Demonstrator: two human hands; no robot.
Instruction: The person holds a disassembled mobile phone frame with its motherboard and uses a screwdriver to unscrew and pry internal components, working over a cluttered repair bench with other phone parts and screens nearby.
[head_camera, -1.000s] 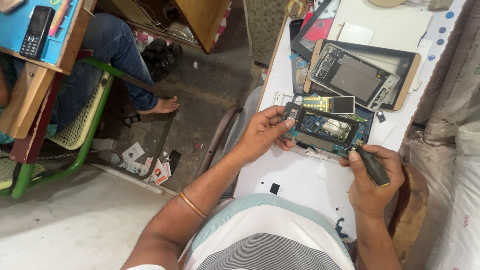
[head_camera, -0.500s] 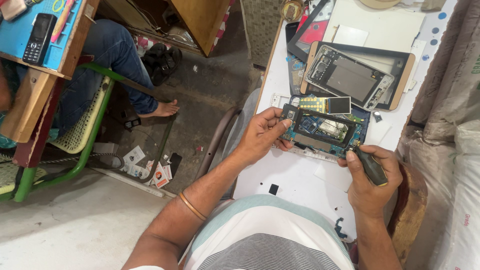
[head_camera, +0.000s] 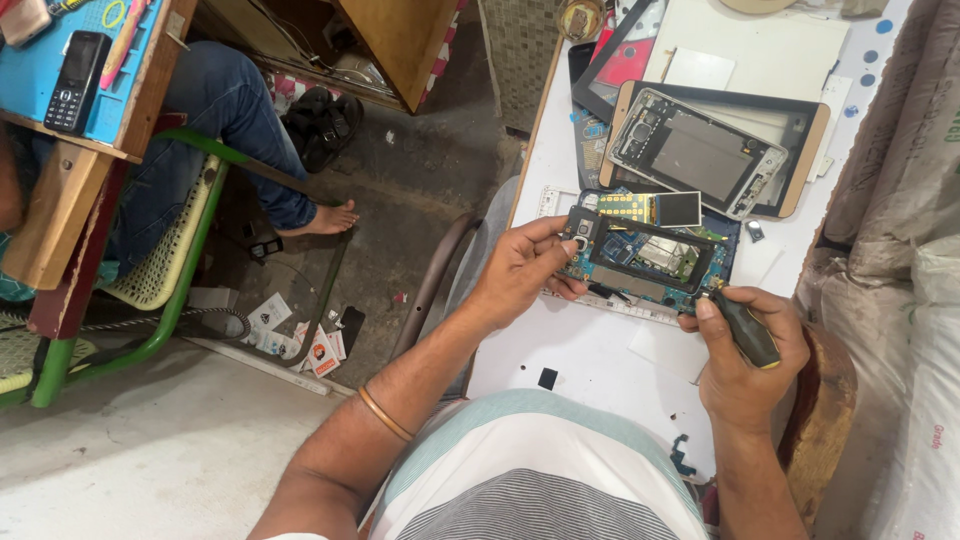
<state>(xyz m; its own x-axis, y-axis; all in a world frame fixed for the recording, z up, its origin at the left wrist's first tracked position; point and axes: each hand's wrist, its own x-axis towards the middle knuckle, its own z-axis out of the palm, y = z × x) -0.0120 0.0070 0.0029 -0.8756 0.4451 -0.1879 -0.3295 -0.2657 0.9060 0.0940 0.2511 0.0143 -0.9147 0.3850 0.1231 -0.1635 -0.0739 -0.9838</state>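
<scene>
The opened phone (head_camera: 650, 255), its blue circuit board and black inner frame bare, lies flat near the front edge of the white desk (head_camera: 600, 350), just ahead of the person's body, which keeps it within easy reach of both hands. The left hand (head_camera: 525, 270) clamps the phone's left end, thumb on top by the small round camera part and fingers curled under the edge, apparently to pin the body flat so it does not slide or turn under pressure. The right hand (head_camera: 745, 350) is closed around the dark handle of a screwdriver (head_camera: 742, 325), whose tip meets the phone's lower right corner; the low, slanted grip suits fine work on a tiny screw or clip. A small yellow and black flex part (head_camera: 655, 208) lies just beyond the phone, seemingly laid aside off the board. Farther back rests a second opened device with a gold-rimmed frame (head_camera: 710, 150), kept well apart from the work. On the left, another person's jeans-clad leg (head_camera: 230, 120) shows beside a green chair (head_camera: 170, 260).
</scene>
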